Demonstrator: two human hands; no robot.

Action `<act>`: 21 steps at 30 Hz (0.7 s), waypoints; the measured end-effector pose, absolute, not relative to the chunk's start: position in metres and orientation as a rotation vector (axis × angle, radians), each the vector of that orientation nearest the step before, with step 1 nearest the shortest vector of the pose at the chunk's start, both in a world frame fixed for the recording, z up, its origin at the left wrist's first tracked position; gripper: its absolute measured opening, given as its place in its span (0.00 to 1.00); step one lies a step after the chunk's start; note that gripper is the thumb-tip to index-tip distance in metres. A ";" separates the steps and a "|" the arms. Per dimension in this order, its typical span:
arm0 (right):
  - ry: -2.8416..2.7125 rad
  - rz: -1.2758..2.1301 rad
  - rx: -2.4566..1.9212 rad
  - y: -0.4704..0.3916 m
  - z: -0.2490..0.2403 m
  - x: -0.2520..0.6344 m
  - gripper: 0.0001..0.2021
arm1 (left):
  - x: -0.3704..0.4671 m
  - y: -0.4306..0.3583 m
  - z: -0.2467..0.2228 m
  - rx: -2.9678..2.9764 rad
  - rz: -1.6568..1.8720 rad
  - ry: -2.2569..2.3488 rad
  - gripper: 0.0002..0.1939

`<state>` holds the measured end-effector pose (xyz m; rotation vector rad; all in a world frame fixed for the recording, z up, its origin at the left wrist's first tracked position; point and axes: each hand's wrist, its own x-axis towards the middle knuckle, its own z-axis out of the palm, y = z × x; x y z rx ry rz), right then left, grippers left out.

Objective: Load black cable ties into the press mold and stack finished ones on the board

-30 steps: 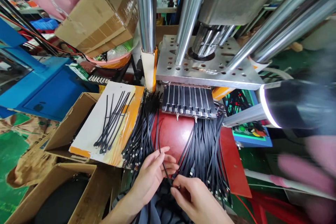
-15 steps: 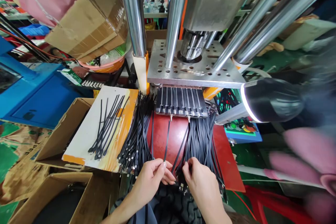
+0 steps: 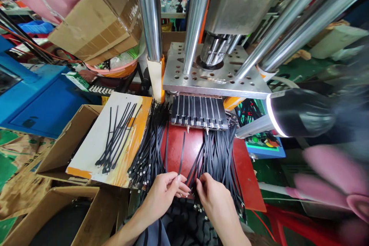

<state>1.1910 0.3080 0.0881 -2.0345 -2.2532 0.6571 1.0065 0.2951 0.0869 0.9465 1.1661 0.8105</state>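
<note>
"What does the head view show of the hands?"
"The left hand [image 3: 165,192] pinches one black cable [image 3: 181,153], whose free length points to twelve o'clock over the red bench [image 3: 250,180]."
"And the right hand [image 3: 216,198]?"
"It sits at three o'clock from the left one, fingers curled at the near end of a cable bundle [image 3: 217,157]. Whether it grips a cable, one cannot tell."
"What lies around them?"
"From the left hand, a second bundle [image 3: 150,150] is at eleven o'clock, and a white board [image 3: 86,150] bearing more black cables [image 3: 121,127] at ten. At one o'clock, a slotted metal block [image 3: 198,111] sits below a thick metal plate [image 3: 184,82]. From the right hand, a blurred pink fan [image 3: 325,165] is at three."
</note>
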 end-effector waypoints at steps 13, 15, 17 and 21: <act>-1.718 0.953 -1.930 0.299 0.084 1.231 0.22 | 1.013 0.298 0.083 0.838 0.848 1.046 0.32; -1.668 0.973 -1.895 0.296 0.095 1.228 0.24 | 1.016 0.299 0.080 0.807 0.847 1.028 0.32; -1.618 1.085 -1.757 0.288 0.105 1.217 0.23 | 1.021 0.300 0.081 0.713 0.861 0.985 0.31; -1.682 1.451 -1.462 0.264 0.112 1.198 0.22 | 1.028 0.304 0.093 0.369 0.941 0.788 0.24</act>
